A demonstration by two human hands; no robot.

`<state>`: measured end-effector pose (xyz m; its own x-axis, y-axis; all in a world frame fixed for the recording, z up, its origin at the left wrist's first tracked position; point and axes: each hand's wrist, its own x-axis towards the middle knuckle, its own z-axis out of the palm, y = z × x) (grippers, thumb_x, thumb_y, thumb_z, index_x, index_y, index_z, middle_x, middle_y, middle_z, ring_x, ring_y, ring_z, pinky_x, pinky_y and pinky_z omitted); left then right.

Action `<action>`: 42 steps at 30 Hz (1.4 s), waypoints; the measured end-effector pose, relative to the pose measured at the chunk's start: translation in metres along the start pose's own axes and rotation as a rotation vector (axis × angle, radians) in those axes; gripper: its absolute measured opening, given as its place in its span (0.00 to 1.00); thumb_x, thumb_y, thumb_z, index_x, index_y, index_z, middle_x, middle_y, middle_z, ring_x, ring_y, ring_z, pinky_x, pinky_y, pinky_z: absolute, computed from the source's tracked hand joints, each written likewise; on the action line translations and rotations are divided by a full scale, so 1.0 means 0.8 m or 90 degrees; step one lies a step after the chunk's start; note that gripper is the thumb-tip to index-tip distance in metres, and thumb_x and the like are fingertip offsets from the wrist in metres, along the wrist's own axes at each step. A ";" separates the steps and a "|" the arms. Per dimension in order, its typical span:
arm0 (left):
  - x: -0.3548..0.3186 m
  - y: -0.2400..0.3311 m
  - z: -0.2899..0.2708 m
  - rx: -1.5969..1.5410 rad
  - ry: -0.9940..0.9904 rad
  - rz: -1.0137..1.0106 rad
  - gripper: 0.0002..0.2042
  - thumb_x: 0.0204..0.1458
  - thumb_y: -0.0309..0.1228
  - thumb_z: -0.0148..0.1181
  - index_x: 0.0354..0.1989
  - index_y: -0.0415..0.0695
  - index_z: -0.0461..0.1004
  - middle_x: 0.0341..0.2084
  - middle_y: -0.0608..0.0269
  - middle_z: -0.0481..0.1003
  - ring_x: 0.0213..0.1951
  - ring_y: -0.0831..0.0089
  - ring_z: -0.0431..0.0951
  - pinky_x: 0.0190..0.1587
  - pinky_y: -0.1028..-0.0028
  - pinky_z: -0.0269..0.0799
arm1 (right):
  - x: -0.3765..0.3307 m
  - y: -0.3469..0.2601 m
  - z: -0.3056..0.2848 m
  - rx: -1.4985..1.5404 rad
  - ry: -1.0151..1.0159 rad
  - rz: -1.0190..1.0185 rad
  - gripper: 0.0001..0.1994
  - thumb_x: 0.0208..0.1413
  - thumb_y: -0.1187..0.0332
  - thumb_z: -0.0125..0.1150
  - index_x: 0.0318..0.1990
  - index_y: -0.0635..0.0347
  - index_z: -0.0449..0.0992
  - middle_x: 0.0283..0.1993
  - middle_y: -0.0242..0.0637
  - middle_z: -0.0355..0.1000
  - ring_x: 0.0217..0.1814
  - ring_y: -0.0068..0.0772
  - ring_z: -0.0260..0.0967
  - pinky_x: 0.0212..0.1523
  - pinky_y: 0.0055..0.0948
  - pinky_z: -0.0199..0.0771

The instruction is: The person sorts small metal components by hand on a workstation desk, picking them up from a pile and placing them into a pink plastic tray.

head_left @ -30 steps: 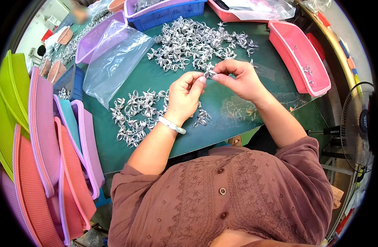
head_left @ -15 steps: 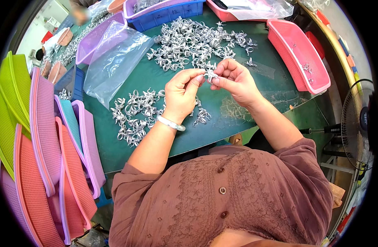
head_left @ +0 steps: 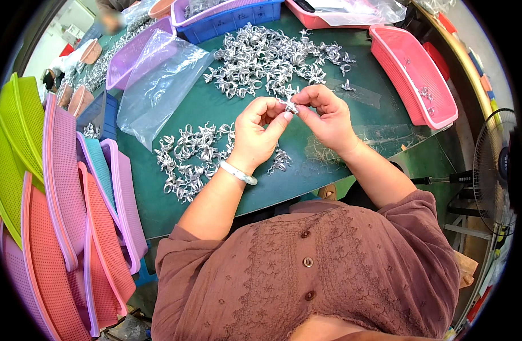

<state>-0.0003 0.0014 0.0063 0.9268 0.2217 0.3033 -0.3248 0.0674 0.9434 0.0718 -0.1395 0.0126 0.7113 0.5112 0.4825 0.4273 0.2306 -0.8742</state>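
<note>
Over the green tabletop [head_left: 335, 165], both hands meet at a small silver metal ring-shaped piece [head_left: 290, 106]. My left hand [head_left: 256, 133], with a pale bangle at the wrist, pinches it between thumb and fingers. From the other side, the thumb and fingertips of my right hand [head_left: 324, 119] close on the same piece. Fingertips cover part of it, so its exact shape is hidden. Just beyond the hands lies a large heap of similar silver pieces [head_left: 261, 57]. A smaller heap [head_left: 184, 156] spreads beside and partly behind my left forearm.
At right, a pink basket [head_left: 403, 79] holds a few silver pieces. A clear plastic bag [head_left: 158, 91] lies left of the large heap, against a purple basket [head_left: 121, 65]. Stacked coloured baskets [head_left: 62, 182] crowd the left side. A black fan [head_left: 494, 170] stands at far right.
My left hand has turned slightly, its thumb now pressing along the piece. My right fingers have shifted a little and closed in tighter. Both hands stay in nearly the same place.
</note>
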 end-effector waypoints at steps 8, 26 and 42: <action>0.001 0.001 0.000 0.073 0.000 0.069 0.04 0.45 0.19 0.57 0.30 0.37 0.70 0.30 0.67 0.69 0.30 0.84 0.68 0.32 0.85 0.64 | -0.002 0.013 -0.003 -0.027 -0.008 -0.010 0.08 0.46 0.80 0.55 0.36 0.64 0.70 0.33 0.32 0.71 0.35 0.20 0.67 0.37 0.19 0.67; 0.003 -0.009 -0.006 0.158 -0.008 0.107 0.05 0.46 0.19 0.56 0.32 0.37 0.71 0.28 0.66 0.70 0.29 0.82 0.69 0.31 0.84 0.65 | -0.005 0.012 -0.009 0.022 -0.032 0.054 0.06 0.47 0.79 0.56 0.35 0.65 0.72 0.32 0.32 0.71 0.34 0.19 0.67 0.36 0.19 0.68; 0.001 -0.006 -0.003 0.009 0.000 -0.070 0.07 0.50 0.23 0.54 0.37 0.36 0.70 0.29 0.65 0.73 0.28 0.80 0.72 0.33 0.82 0.70 | -0.005 0.017 -0.008 -0.013 -0.029 0.064 0.05 0.46 0.76 0.58 0.32 0.64 0.73 0.29 0.30 0.71 0.30 0.17 0.65 0.32 0.18 0.66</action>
<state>0.0014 0.0038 0.0018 0.9567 0.2132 0.1980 -0.2186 0.0778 0.9727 0.0782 -0.1440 -0.0011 0.7249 0.5682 0.3894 0.3672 0.1595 -0.9164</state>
